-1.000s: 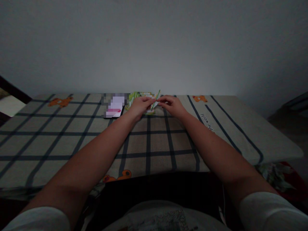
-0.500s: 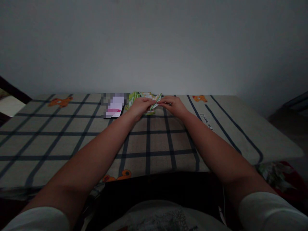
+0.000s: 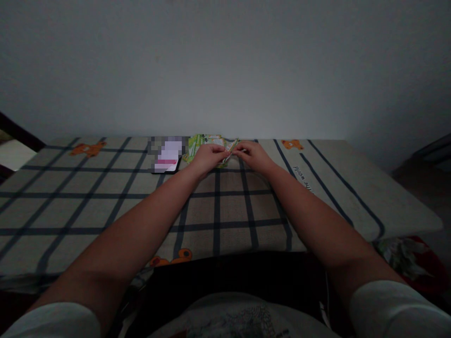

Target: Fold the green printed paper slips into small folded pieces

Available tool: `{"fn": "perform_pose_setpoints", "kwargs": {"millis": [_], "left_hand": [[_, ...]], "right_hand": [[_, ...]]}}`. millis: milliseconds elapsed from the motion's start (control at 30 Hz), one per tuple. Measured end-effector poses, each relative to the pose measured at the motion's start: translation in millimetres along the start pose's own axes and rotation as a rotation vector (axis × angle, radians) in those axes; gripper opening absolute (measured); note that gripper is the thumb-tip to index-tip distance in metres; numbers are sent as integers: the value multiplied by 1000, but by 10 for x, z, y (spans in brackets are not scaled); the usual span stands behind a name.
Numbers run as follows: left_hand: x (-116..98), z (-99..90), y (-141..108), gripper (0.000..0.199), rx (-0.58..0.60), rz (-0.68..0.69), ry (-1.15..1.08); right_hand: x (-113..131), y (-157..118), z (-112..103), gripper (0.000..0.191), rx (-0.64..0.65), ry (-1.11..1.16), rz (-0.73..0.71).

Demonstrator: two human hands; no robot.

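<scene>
Between my two hands is a small green and white packet [image 3: 231, 146], raised a little over the table. My left hand [image 3: 208, 157] pinches its left side, fingers closed. From the right, the fingertips of my right hand [image 3: 252, 155] are pressed together on its other edge. Under and behind my left hand lies a green printed packet [image 3: 196, 143], partly covered by that hand. A phone [image 3: 168, 155] with a lit, blurred-out screen rests to the left of it.
A checked cloth with orange bear prints covers the table [image 3: 116, 188], which stands against a pale wall [image 3: 225, 70]. Below the right edge is a red container [image 3: 428, 267] with leafy or crumpled contents. Dark wooden furniture [image 3: 21, 131] shows at the left.
The small packet has turned slightly between my fingers and shows a narrower face. Both hands have stayed almost where they were.
</scene>
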State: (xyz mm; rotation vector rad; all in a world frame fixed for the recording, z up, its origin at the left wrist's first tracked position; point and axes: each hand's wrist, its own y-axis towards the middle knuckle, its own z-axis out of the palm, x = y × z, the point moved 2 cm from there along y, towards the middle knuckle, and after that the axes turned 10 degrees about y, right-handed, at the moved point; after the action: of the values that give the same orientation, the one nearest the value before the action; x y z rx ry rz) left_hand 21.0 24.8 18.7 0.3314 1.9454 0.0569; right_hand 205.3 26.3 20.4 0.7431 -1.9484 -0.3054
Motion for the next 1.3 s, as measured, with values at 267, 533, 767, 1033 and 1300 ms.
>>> {"fn": "perform_pose_setpoints", "kwargs": {"millis": [267,533,767,1033,1300], "left_hand": [[62,4,31,25,35,24,7],[16,-5,-16,29,13,25,22],[30,14,3,29,5,-23,-37],[26,37,37,28,2,-84,-337],[59,51,37,19,47,-60,-250]], "right_hand": [[-81,-1,26,13,-94,207,79],[-12,-4,29,11,-102,228,127],[-67,-11,67,18,-152,309,147],[-87,2,99,36,-247,647,295],[-84,-16,127,30,-172,662,392]]}}
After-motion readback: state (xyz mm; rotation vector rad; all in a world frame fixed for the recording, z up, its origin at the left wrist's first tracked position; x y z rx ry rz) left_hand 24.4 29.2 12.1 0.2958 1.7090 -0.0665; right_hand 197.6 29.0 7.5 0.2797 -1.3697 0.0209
